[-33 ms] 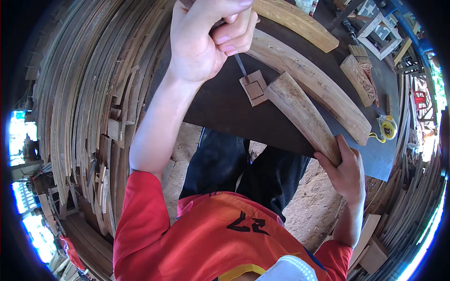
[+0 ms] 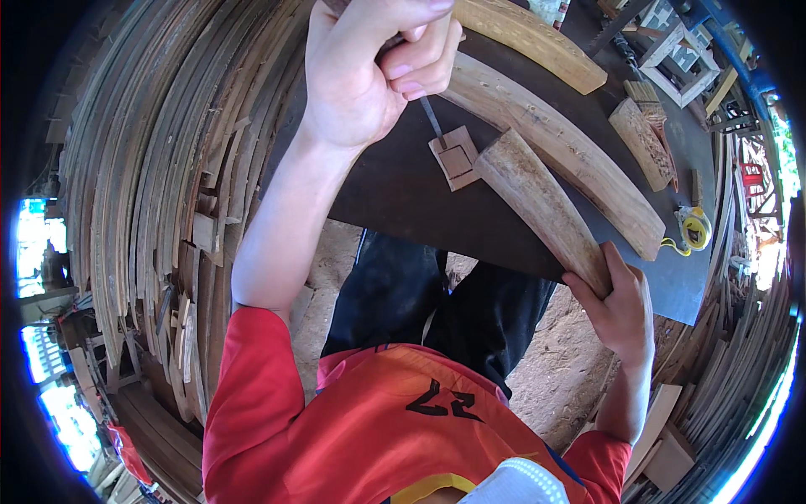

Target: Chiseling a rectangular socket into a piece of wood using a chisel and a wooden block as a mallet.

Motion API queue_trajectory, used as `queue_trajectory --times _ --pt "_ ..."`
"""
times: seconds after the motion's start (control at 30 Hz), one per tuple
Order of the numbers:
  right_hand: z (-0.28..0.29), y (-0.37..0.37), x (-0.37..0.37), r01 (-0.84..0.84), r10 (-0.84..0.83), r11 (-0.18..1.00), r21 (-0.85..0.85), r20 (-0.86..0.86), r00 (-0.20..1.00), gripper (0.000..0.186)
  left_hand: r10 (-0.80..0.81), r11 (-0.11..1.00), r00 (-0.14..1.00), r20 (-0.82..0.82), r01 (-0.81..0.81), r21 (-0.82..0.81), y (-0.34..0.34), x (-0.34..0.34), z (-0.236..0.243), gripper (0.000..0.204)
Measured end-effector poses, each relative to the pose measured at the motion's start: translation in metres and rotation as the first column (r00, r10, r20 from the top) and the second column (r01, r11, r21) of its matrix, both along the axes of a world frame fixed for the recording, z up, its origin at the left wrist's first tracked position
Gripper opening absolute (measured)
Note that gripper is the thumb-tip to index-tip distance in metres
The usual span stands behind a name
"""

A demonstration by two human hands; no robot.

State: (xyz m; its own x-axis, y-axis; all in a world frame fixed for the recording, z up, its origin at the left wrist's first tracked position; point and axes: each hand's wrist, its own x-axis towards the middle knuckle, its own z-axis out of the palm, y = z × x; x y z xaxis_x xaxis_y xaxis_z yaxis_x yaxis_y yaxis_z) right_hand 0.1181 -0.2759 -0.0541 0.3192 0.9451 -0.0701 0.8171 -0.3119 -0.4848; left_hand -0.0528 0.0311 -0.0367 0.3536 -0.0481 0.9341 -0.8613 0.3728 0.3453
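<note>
My left hand (image 2: pixel 361 84) is raised above the dark tabletop (image 2: pixel 382 185), its fingers wrapped round a chisel whose handle is mostly hidden. The chisel's thin metal blade (image 2: pixel 433 119) slants down to the upper edge of a small square piece of wood (image 2: pixel 454 160), which bears a dark square outline. To the right, my right hand (image 2: pixel 621 307) grips the near end of a thick, curved length of wood (image 2: pixel 546 206). That wood's far end lies against or right beside the small square piece.
A longer curved timber (image 2: pixel 550 139) lies just beyond, and another (image 2: pixel 537 38) farther back. Short wood blocks (image 2: pixel 638 143) and a yellow tape measure (image 2: pixel 695 228) are at the right. A small wooden frame (image 2: pixel 680 63) stands at the far right. Stacked boards (image 2: pixel 168 126) fill the left side.
</note>
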Motion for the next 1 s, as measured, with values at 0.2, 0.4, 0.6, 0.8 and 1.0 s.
queue_trajectory --times 0.2,0.4,0.6,0.8,1.0 --pt "0.003 0.001 0.000 -0.001 0.001 1.000 -0.016 0.000 1.000 0.049 0.451 0.754 0.631 -0.631 -0.648 -0.109 -0.043 -0.022 0.028 0.016" --pt "0.003 0.000 0.000 -0.008 0.008 1.000 -0.020 -0.005 1.000 0.049 0.209 0.978 0.969 -0.133 -0.210 0.013 0.002 0.012 0.007 0.017" --pt "0.003 -0.001 0.000 -0.007 0.007 1.000 -0.012 0.004 1.000 0.047 0.623 0.782 0.765 -0.165 -0.599 0.173 -0.017 0.019 0.016 0.006" --pt "0.009 0.000 0.003 -0.010 0.010 0.999 -0.045 -0.012 1.000 0.041 0.425 0.806 0.635 -0.645 -0.590 -0.048 -0.052 0.019 0.019 0.009" --pt "0.030 -0.014 0.029 0.346 -0.212 0.908 0.235 -0.456 0.865 0.040 0.704 0.651 0.501 -0.503 -0.739 0.173 -0.060 0.018 0.014 0.008"
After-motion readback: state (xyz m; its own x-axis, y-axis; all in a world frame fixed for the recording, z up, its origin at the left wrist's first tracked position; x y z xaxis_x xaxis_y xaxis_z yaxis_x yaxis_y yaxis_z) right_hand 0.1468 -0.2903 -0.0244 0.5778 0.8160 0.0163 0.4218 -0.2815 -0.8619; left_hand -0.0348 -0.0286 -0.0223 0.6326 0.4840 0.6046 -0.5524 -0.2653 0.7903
